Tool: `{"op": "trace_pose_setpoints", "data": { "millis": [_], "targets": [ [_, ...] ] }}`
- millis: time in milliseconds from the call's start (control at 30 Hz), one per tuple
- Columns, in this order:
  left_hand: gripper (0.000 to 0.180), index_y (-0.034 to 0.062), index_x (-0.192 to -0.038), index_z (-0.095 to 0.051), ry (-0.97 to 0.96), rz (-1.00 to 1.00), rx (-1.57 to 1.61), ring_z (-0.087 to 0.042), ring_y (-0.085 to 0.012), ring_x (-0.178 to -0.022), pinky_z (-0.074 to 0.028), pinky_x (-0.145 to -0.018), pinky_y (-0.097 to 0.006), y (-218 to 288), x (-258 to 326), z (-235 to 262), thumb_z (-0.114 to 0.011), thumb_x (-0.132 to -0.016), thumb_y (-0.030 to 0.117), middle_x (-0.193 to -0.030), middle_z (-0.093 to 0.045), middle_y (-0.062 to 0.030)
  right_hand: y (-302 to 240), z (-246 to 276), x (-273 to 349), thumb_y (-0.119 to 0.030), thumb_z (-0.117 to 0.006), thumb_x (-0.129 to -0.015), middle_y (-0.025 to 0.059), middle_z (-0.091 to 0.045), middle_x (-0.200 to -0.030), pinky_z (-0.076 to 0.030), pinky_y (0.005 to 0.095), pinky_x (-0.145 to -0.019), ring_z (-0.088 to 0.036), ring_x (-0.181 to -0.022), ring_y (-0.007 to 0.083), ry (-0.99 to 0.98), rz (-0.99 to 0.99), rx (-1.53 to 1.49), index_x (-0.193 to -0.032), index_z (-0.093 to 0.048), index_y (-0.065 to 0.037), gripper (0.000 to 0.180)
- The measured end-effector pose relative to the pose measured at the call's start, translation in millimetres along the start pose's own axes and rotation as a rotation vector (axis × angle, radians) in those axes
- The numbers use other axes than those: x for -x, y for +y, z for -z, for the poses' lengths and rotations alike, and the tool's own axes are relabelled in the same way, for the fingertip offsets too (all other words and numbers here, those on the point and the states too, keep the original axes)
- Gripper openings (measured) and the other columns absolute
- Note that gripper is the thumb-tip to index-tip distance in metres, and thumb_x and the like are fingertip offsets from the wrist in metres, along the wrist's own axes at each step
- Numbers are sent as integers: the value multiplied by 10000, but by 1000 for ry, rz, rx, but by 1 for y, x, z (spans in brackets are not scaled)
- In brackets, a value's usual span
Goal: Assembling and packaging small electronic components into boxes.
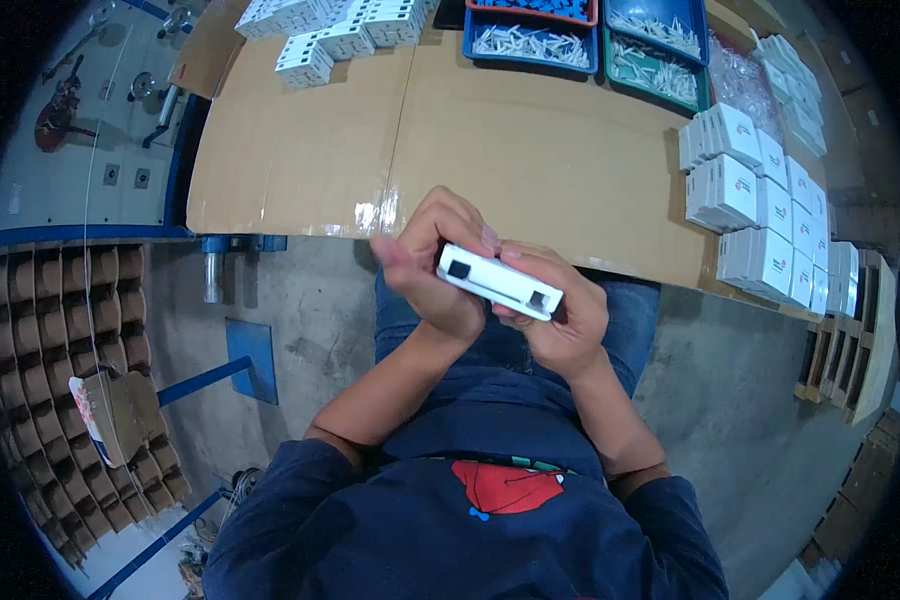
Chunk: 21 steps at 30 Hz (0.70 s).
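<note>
Between my two hands, just off the table's front edge, a slim white plastic case (500, 281) is held tilted, its right end lower. The side facing up has a dark square opening near each end and a narrow slot along it. My left hand (438, 262) closes on the left end, fingers curled over the far edge and one digit sticking out to the left. Around the right end wraps my right hand (568, 310), its thumb along the far edge and its fingertips partly hidden beneath the case.
A cardboard-covered table (530, 160) lies ahead. At its back left are white box-shaped parts (345, 38); trays of small white pieces (530, 46) stand at the back. Stacked white cases (770, 215) line the right edge. A cardboard divider rack (55, 330) is at the left.
</note>
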<state>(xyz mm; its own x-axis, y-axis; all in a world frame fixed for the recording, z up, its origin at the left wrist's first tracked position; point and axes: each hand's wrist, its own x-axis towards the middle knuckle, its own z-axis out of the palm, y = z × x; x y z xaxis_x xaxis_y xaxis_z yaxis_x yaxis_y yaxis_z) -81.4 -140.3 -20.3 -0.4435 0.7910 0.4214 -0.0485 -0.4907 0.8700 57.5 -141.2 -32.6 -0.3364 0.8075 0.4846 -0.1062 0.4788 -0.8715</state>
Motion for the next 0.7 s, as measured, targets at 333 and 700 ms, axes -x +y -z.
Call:
{"op": "trace_pose_setpoints", "data": {
  "millis": [333, 700],
  "targets": [
    [850, 61, -557, -459, 170, 147, 6, -448, -177, -624, -369, -609, -308, -11, -1, 5, -50, -1054, 616, -631, -441, -54, 3, -13, 0, -51, -819, -811, 205, -715, -1190, -566, 379, -942, -710, -1109, 325, 2, 3, 67, -1187, -671, 22, 411],
    [813, 70, -551, -449, 276, 324, -93, -443, -139, -542, -361, -560, -286, -7, -7, 1, -89, -1092, 558, -581, -467, -43, 9, -18, 4, -103, -807, -853, 202, -712, -1211, -560, 363, -941, -711, -1108, 300, 8, -93, 23, -1206, -667, 31, 403]
  ]
}}
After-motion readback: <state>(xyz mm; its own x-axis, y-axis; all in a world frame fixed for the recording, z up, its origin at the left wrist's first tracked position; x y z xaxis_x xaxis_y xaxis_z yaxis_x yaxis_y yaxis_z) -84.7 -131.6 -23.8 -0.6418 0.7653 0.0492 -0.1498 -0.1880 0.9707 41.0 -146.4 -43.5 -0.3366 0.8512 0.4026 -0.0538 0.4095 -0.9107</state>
